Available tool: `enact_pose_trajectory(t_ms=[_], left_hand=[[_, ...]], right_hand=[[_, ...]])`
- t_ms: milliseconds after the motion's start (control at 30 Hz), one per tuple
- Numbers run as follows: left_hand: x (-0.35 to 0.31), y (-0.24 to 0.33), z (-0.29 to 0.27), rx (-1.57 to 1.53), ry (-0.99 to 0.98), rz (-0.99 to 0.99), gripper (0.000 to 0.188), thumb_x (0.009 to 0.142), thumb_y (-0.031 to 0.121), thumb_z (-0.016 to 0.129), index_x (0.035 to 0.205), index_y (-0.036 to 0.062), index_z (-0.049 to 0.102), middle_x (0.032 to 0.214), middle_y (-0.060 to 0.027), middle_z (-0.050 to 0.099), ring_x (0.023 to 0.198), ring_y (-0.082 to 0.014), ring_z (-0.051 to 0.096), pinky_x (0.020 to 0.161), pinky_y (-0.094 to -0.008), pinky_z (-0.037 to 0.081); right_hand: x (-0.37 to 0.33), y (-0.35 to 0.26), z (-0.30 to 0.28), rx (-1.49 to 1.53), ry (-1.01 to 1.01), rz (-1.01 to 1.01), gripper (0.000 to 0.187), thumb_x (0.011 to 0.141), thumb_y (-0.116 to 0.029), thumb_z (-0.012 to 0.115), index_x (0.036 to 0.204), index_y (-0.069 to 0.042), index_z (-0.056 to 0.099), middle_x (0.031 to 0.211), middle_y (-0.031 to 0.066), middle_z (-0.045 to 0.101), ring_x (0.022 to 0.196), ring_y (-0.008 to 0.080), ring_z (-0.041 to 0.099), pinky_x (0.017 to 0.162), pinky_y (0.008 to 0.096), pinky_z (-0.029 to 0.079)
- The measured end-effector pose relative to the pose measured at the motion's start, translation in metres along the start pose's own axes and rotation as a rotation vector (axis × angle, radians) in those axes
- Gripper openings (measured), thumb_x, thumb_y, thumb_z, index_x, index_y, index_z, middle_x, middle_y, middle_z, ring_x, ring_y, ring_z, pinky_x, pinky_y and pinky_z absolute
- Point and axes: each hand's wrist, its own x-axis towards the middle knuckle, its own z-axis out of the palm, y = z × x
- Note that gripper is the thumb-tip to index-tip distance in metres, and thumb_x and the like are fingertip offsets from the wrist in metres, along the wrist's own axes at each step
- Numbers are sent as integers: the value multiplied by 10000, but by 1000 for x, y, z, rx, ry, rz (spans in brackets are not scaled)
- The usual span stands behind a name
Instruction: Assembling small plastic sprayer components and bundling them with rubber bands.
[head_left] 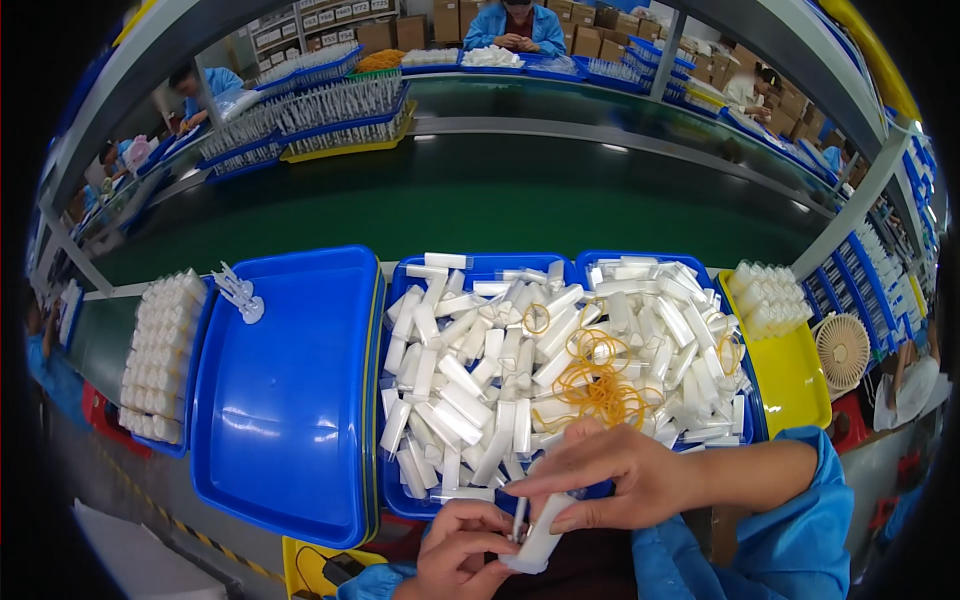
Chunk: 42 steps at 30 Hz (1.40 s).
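Just in front of my body, at the lower middle, both hands are closed on one small white oblong plastic piece (541,540). My left hand (465,552) pinches its lower end, fingers bent. My right hand (615,478) reaches over from the right, with thumb and fingers on the upper part. A thin, pale, rod-like part shows between the hands; what it belongs to is partly hidden by the fingers. Right beyond them, many similar white pieces with clear plastic ends (460,415) fill two blue trays. A tangle of orange rubber bands (600,385) lies on top.
To the left is a stack of blue trays (285,400), with a few clear stemmed parts (240,295) at its corner. White parts (160,355) stand in rows farther left. On the right are a yellow tray (790,370) and a small fan (842,350). A green conveyor (480,200) runs beyond.
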Motion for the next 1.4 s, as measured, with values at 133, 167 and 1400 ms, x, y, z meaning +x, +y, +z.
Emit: enact_pose_trajectory(t_ms=[133, 167, 1400], left_hand=[[2, -2, -6, -197, 159, -35, 163, 799, 12, 613, 896, 34, 483, 1066, -147, 444, 875, -224, 547, 751, -351, 497], [3, 0, -5, -310, 210, -74, 172, 803, 2, 603, 908, 32, 469, 1080, -149, 439, 888, -243, 559, 744, -380, 519], [32, -6, 4, 240, 8, 180, 117, 688, -61, 654, 785, 3, 641, 826, -124, 592, 720, -269, 561, 644, -337, 447]], right_hand=[[55, 14, -13, -50, 43, -43, 463, 809, -185, 604, 1247, -93, 482, 998, 82, 591, 882, 236, 561, 850, 348, 408], [70, 20, -19, -133, 60, -27, 451, 801, -165, 585, 1231, -80, 479, 1016, 91, 583, 923, 247, 553, 874, 359, 405], [25, 8, -38, 330, 190, 414, 439, 884, -136, 551, 1304, -90, 432, 847, 10, 562, 748, 67, 507, 646, 232, 418]])
